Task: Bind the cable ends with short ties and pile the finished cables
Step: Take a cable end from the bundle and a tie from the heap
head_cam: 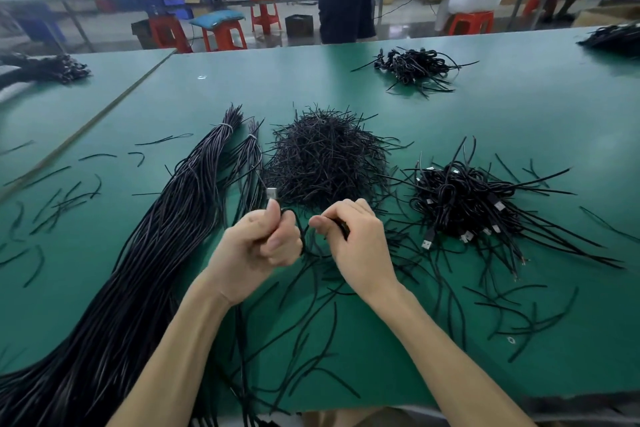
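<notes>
A worker's left hand [256,243] closes in a fist around a thin black cable [304,240], whose silver metal plug [272,193] sticks up just above the thumb. The right hand [349,239], close beside it, curls its fingers around the same cable's dark loop. Whether a tie is also pinched there cannot be made out, as the fingers cover most of the strands. Just beyond both hands sits a bristling heap of short black ties [325,156] on the green table [519,107]. To the right of the right hand lies a pile of coiled black cables [464,204] with small plugs showing. Left of the left hand, a long bundle of black cables [156,236] runs out of frame at the bottom corner. Loose ties lie scattered around both forearms. A smaller black pile [415,68] lies far beyond the hands, and two people at a blurred bench behind it are cut off at the top.
</notes>
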`<state>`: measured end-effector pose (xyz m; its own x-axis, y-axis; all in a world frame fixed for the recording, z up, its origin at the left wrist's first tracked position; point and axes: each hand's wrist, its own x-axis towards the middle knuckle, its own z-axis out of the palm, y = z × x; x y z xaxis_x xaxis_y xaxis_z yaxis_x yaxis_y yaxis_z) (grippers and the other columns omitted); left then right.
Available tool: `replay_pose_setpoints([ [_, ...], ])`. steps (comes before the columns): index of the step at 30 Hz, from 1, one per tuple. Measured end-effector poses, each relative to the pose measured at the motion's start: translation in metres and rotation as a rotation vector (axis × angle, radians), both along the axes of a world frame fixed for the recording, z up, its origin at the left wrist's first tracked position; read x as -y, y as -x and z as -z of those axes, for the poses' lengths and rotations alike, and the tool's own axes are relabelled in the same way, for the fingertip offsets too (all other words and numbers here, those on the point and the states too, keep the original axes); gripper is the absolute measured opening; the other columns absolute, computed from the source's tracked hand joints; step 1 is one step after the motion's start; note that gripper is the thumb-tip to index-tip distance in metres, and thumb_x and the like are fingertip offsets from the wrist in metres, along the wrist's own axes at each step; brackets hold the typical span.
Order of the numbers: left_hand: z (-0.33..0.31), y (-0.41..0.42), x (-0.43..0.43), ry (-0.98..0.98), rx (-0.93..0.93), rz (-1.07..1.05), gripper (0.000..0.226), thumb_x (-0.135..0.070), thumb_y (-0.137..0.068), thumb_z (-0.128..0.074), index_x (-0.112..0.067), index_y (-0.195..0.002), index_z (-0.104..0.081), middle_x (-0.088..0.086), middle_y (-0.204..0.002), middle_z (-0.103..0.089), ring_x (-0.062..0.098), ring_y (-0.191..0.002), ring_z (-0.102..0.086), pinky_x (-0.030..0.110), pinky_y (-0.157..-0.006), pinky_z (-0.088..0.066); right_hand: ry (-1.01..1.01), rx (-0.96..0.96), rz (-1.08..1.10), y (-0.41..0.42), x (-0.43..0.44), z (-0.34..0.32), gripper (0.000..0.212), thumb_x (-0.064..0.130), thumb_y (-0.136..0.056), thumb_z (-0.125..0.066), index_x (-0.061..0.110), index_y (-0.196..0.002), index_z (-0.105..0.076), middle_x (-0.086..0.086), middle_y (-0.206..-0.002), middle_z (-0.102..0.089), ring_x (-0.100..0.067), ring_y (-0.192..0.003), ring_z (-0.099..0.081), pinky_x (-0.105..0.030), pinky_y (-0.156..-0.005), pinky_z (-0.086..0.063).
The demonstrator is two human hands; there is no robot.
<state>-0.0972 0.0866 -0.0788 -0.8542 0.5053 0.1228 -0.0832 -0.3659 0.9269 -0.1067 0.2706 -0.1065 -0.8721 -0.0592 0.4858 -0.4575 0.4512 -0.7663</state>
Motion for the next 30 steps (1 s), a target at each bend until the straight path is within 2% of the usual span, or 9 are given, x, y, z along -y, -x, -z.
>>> replay_pose_setpoints([
  [6, 0.013, -0.001, -0.021, 0.753, -0.571, -0.413, 0.049, -0.047, -0.101, -0.047, -0.017, -0.063, -0.06, -0.001, -0.052, -0.05, 0.008, -0.048, -0.043, 0.022, -0.052, -0.032, 0.107, 0.194, -0.049, 0.004, -0.002, 0.0, 0.046, 0.04, -0.1, -0.062, 0.021, -0.059, -0.055, 0.008, -0.06, -0.052, -0.01, -0.065, -0.044, -0.026, -0.063, -0.034],
  [8, 0.016, -0.001, -0.023, 0.961, -0.772, -0.445, 0.042, -0.039, -0.102, -0.045, -0.016, -0.068, -0.053, -0.01, -0.059, -0.049, 0.01, -0.055, -0.046, 0.024, -0.059, -0.036, 0.166, 0.205, -0.056, 0.005, -0.002, 0.0, 0.053, 0.041, -0.101, -0.059, 0.011, -0.059, -0.049, 0.003, -0.056, -0.047, -0.013, -0.063, -0.041, -0.03, -0.065, -0.034],
  [10, 0.016, -0.002, -0.026, 1.099, -0.916, -0.455, 0.032, -0.03, -0.1, -0.045, -0.018, -0.07, -0.042, -0.015, -0.066, -0.043, 0.012, -0.063, -0.041, 0.024, -0.068, -0.035, 0.194, 0.193, -0.059, 0.005, -0.002, 0.001, 0.058, 0.045, -0.101, -0.055, 0.003, -0.062, -0.047, -0.007, -0.059, -0.049, -0.018, -0.064, -0.043, -0.031, -0.069, -0.037],
  [12, 0.013, -0.004, -0.028, 1.184, -0.981, -0.493, 0.025, -0.028, -0.099, -0.049, -0.019, -0.076, -0.049, -0.012, -0.074, -0.052, 0.013, -0.073, -0.05, 0.022, -0.075, -0.035, 0.206, 0.188, -0.045, 0.004, -0.001, 0.0, 0.055, 0.047, -0.102, -0.052, 0.011, -0.061, -0.05, -0.005, -0.06, -0.051, -0.017, -0.066, -0.047, -0.031, -0.069, -0.038],
  [15, 0.011, -0.004, -0.027, 1.247, -0.991, -0.587, 0.027, -0.029, -0.102, -0.053, -0.011, -0.106, -0.073, -0.003, -0.107, -0.074, 0.02, -0.104, -0.065, 0.027, -0.095, -0.043, 0.239, 0.18, -0.018, 0.003, -0.001, -0.003, 0.043, 0.044, -0.104, -0.049, 0.031, -0.066, -0.064, 0.006, -0.064, -0.06, -0.015, -0.073, -0.054, -0.029, -0.068, -0.041],
  [19, 0.009, -0.004, -0.028, 1.21, -0.909, -0.536, 0.039, -0.022, -0.105, -0.054, -0.011, -0.142, -0.058, -0.01, -0.146, -0.053, 0.007, -0.142, -0.043, 0.017, -0.117, -0.024, 0.183, 0.11, -0.007, 0.002, -0.001, -0.001, 0.047, 0.04, -0.106, -0.047, 0.013, -0.072, -0.064, 0.002, -0.065, -0.059, -0.016, -0.075, -0.05, -0.025, -0.067, -0.039],
  [22, 0.01, -0.003, -0.027, 1.195, -0.851, -0.523, 0.044, -0.019, -0.107, -0.05, -0.014, -0.15, -0.05, -0.012, -0.155, -0.042, 0.0, -0.149, -0.03, 0.018, -0.121, -0.021, 0.187, 0.113, -0.032, 0.001, -0.001, -0.002, 0.044, 0.036, -0.106, -0.05, 0.016, -0.068, -0.058, 0.005, -0.065, -0.056, -0.016, -0.072, -0.048, -0.022, -0.066, -0.037],
  [27, 0.012, -0.001, -0.027, 1.179, -0.806, -0.542, 0.047, -0.027, -0.108, -0.042, -0.014, -0.153, -0.045, -0.009, -0.158, -0.043, 0.002, -0.149, -0.032, 0.029, -0.121, -0.028, 0.219, 0.14, -0.061, 0.003, -0.001, -0.002, 0.04, 0.034, -0.106, -0.051, 0.015, -0.074, -0.065, 0.004, -0.069, -0.063, -0.026, -0.077, -0.057, -0.039, -0.071, -0.048],
  [30, 0.013, 0.001, -0.025, 1.059, -0.719, -0.6, 0.052, -0.039, -0.109, -0.034, -0.02, -0.156, -0.041, -0.009, -0.157, -0.045, -0.001, -0.149, -0.031, 0.031, -0.122, -0.029, 0.203, 0.144, -0.083, 0.003, -0.001, -0.002, 0.042, 0.035, -0.107, -0.05, 0.018, -0.071, -0.066, 0.008, -0.065, -0.061, -0.02, -0.072, -0.056, -0.032, -0.068, -0.044],
])
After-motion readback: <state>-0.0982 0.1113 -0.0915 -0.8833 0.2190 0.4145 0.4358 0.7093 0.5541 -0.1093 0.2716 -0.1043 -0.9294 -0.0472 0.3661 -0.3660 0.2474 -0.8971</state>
